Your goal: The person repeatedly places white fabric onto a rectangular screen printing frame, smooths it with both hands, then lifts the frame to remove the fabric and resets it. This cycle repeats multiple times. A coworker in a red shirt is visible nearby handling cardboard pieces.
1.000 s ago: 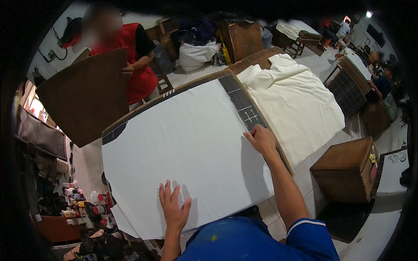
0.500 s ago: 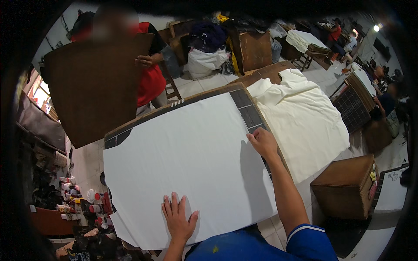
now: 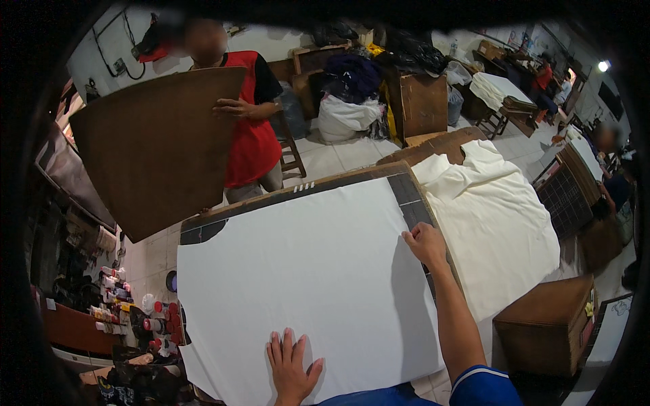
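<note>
A white fabric panel (image 3: 298, 277), cut like a garment piece with a curved notch at its far left, lies spread over a dark board (image 3: 284, 200) with pale grid lines. My left hand (image 3: 292, 369) rests flat on the near part of the fabric, fingers stretched. At the panel's right edge, my right hand (image 3: 426, 245) has its fingers curled and the thumb against them, closed on the fabric's border. A cast shadow lies on the cloth beside the right forearm.
Across the board, a person in red and black (image 3: 247, 145) holds a large brown board (image 3: 152, 149) upright. Cream fabric (image 3: 497, 223) covers another board to the right. A brown box (image 3: 545, 325) stands near right; bottles and jars (image 3: 115, 304) crowd the left.
My view has tilted up, so the whole scene sits lower and slightly right. Both hands keep about the same places on the fabric. More of the person opposite shows above the brown board.
</note>
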### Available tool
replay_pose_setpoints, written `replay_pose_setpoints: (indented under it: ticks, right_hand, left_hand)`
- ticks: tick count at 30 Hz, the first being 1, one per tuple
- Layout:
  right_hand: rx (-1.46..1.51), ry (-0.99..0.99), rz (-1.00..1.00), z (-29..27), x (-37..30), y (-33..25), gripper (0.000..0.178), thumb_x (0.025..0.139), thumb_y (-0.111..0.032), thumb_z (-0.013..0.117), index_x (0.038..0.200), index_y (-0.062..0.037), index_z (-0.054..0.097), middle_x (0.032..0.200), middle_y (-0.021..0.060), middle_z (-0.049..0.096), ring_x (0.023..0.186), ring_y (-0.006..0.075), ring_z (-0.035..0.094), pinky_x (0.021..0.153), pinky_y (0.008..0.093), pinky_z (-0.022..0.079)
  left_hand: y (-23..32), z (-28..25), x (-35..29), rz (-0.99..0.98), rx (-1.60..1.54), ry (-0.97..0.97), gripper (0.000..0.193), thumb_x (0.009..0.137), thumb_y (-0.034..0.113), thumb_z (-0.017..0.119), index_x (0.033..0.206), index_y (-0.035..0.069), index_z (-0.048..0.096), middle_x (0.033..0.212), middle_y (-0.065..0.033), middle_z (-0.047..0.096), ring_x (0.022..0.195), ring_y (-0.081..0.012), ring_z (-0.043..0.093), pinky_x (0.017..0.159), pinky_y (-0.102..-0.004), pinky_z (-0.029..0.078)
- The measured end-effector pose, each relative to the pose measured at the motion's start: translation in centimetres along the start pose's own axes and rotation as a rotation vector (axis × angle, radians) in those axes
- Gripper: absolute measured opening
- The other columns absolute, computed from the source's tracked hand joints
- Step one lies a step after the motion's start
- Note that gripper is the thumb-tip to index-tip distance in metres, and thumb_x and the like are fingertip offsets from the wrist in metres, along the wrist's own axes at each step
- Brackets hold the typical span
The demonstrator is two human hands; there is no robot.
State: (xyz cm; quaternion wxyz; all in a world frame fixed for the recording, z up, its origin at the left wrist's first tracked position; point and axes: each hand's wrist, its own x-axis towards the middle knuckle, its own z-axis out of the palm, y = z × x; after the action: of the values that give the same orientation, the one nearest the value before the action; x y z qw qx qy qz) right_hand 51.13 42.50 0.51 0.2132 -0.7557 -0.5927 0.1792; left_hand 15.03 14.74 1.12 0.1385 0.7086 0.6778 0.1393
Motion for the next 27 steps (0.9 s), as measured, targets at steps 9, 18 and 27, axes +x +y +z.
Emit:
replay_pose_setpoints:
  ticks: [9,18,27]
  right_hand:
    - [-0.119,0.04,-0.003,0.7,0.8,0.0,0.028,0.095,-0.032,0.074,0.091,-0.0047,0.069,0.085,0.0171,0.074,0.083,0.0429,0.07,0.076,0.0552,0.054]
    - [0.003,-0.157,-0.79,7.0,-3.0,-9.5,0.053,0.097,-0.033,0.071,0.142,-0.0083,0.058,0.151,0.017,0.054,0.144,0.0393,0.045,0.12,0.0517,0.036]
    - [-0.407,-0.084,-0.655,4.2,9.0,-6.3,0.071,0.105,-0.054,0.055,0.164,-0.0188,0.038,0.173,0.0164,0.027,0.16,0.0401,0.022,0.131,0.0563,0.014]
  left_hand:
    - [0.3,-0.2,0.2,-0.017,-0.014,-0.003,0.067,0.091,0.047,0.073,0.142,0.005,0.061,0.164,-0.0244,0.039,0.154,-0.0524,0.024,0.123,-0.0691,0.017]
    - [0.1,-0.1,0.2,0.029,-0.004,0.046,0.072,0.092,0.047,0.073,0.152,0.011,0.055,0.167,-0.0214,0.037,0.154,-0.0501,0.028,0.123,-0.0675,0.019]
    - [0.0,0.0,0.2,0.019,-0.017,0.063,0.069,0.092,0.046,0.072,0.149,0.011,0.057,0.167,-0.0213,0.038,0.152,-0.051,0.03,0.121,-0.0686,0.022]
